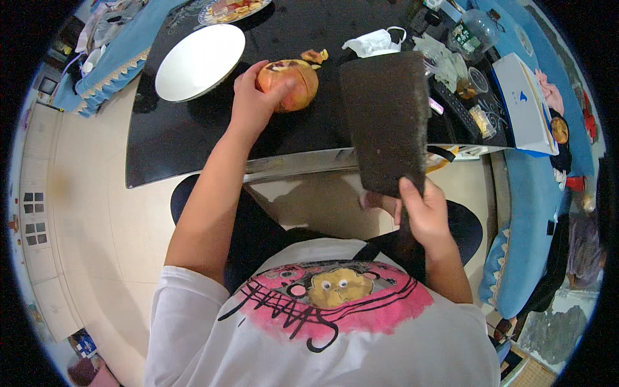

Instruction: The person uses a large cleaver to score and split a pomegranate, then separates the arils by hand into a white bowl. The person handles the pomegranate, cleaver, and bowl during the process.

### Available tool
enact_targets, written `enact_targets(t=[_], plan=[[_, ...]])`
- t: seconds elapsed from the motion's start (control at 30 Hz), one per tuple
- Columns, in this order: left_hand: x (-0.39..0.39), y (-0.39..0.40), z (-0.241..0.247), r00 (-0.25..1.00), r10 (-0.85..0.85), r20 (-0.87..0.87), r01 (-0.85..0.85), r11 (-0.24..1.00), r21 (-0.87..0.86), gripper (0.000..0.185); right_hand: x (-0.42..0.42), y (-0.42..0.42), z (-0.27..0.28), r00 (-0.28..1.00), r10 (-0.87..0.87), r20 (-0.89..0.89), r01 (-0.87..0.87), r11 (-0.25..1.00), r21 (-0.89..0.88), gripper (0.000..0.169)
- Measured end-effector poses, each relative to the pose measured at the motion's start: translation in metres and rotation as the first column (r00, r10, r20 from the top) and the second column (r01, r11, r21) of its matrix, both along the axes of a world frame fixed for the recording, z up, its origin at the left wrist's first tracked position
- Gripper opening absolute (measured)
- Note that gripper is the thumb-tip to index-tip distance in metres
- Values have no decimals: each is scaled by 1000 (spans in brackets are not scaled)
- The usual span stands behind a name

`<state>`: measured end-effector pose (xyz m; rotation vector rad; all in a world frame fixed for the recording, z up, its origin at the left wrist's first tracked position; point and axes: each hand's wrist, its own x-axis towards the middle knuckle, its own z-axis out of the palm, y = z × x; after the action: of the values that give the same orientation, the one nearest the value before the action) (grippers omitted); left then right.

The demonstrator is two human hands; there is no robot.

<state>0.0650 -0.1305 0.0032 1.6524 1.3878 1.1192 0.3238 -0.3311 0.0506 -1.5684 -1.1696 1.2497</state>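
My left hand (258,99) grips the left side of a pomegranate (297,92) on the black glossy table (193,140). The fruit's top is cut away, and a score line runs down its skin. A cut piece of pomegranate rind (315,56) lies just behind it. In my right hand (425,208) is a large dark cleaver (384,116), held by the handle near the blade's base. Its broad blade points away from me over the table's front edge, to the right of the fruit and apart from it. A white bowl (200,63) stands left of my left hand.
At the back is a patterned plate (234,10) with food. A white face mask (375,43) lies behind the cleaver. On the right are a remote control (457,109), a clear plastic cup (476,80), a large plastic bottle (474,34) and a white box (524,104). Blue-covered sofas (520,232) flank the table.
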Motion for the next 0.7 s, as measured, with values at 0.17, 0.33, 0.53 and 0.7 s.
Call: enact_targets(t=[0.17, 0.33, 0.53, 0.7], plan=[[-3, -27, 9, 974, -171, -149, 193, 970, 147, 80, 19, -12, -3, 997, -69, -24, 70, 997, 42, 21], [14, -40, 19, 915, 13, -403, 101, 960, 261, 83, 13, -12, -10, 997, -72, -24, 74, 996, 57, 23], [-4, -22, 7, 925, -350, -144, 377, 888, 264, 85, 10, 0, -14, 985, 70, 161, -85, 993, 87, 21], [0, -23, 6, 928, -311, -206, 367, 861, 352, 82, -6, 18, -8, 959, 60, 277, -132, 959, 251, 19]])
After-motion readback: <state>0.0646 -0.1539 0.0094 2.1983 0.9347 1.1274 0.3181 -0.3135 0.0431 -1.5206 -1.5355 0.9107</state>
